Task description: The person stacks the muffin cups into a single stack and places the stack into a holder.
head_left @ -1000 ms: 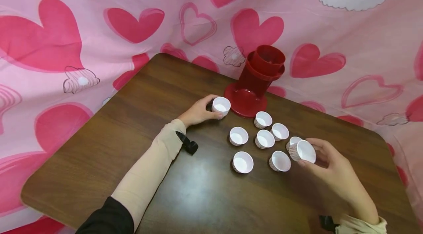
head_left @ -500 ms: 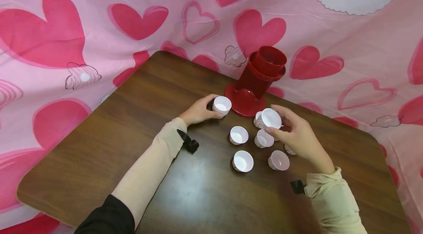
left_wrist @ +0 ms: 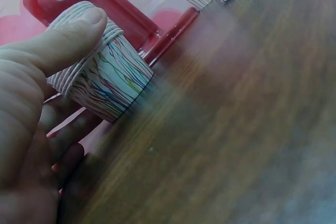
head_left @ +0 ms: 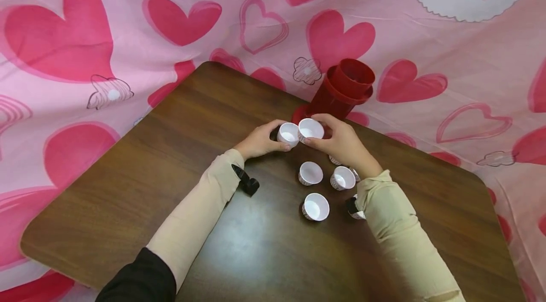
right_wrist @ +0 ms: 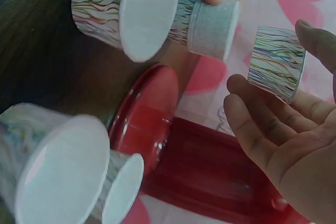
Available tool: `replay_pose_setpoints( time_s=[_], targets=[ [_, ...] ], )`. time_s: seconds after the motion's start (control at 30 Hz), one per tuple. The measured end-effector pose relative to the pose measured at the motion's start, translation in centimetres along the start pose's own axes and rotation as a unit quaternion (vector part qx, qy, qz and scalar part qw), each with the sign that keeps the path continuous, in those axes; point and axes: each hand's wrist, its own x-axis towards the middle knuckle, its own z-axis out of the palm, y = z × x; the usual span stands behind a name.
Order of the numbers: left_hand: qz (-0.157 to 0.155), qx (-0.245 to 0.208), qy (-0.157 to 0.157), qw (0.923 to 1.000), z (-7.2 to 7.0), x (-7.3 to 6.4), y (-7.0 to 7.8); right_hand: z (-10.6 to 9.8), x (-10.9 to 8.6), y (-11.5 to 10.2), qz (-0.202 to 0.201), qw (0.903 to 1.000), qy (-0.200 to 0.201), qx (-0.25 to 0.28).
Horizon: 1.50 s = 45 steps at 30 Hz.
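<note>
My left hand (head_left: 258, 141) grips a stack of baking cups (left_wrist: 113, 77) between thumb and fingers, low over the table in front of the red stand. Several rims nest together at its top, and its sides carry thin coloured wavy lines. My right hand (head_left: 343, 143) pinches one more striped baking cup (right_wrist: 277, 61), white inside. In the head view this cup overlaps the right side of the stack; in the right wrist view there is a gap between them. Baking cups (head_left: 315, 207) stand mouth up on the table nearer me, some partly hidden by my right forearm.
The red stand (head_left: 332, 96), a tall cylinder on a round base with a narrower tube at its top, rises behind my hands. Wooden tabletop (head_left: 128, 188) stretches left and toward me. A pink heart-patterned cloth (head_left: 183, 22) hangs along the back and left.
My right hand has carried its baking cup leftward, from the right side of the group over the standing cups to the stack. My left hand has stayed nearly still with its stack.
</note>
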Motion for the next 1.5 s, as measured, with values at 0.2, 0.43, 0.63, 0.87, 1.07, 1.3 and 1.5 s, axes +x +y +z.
replay_pose_setpoints(
  time_s=[0.2, 0.43, 0.63, 0.87, 1.07, 1.3, 1.5],
  targets=[
    [-0.005, 0.009, -0.008, 0.9999, 0.1, 0.0, 0.2, 1.1, 1.7, 0.1, 0.013, 0.9994, -0.021, -0.023],
    [-0.008, 0.016, -0.003, 0.9998, 0.1, 0.0, 0.2, 2.1, 2.8, -0.5, -0.006, 0.9973, -0.036, -0.064],
    [-0.007, 0.017, -0.002, 0.9998, 0.1, 0.0, 0.2, 2.8, 3.2, -0.2, -0.005, 0.9987, -0.033, -0.040],
    [-0.001, 0.006, 0.000, 1.0000, 0.2, -0.1, 0.3, 3.2, 2.9, 1.0, -0.009, 0.9977, -0.054, -0.039],
    [0.000, 0.007, 0.001, 1.0000, 0.1, 0.0, 0.5, 3.0, 2.5, 1.3, -0.018, 0.9978, -0.056, -0.030],
    [0.003, 0.001, 0.004, 1.0000, 0.1, 0.1, 0.9, 2.7, 2.3, 1.6, -0.019, 0.9988, -0.042, -0.015],
    [-0.007, -0.003, 0.004, 1.0000, 0.4, -0.3, 0.8, 1.4, 1.1, 1.4, 0.014, 0.9992, -0.034, -0.017]
  ],
)
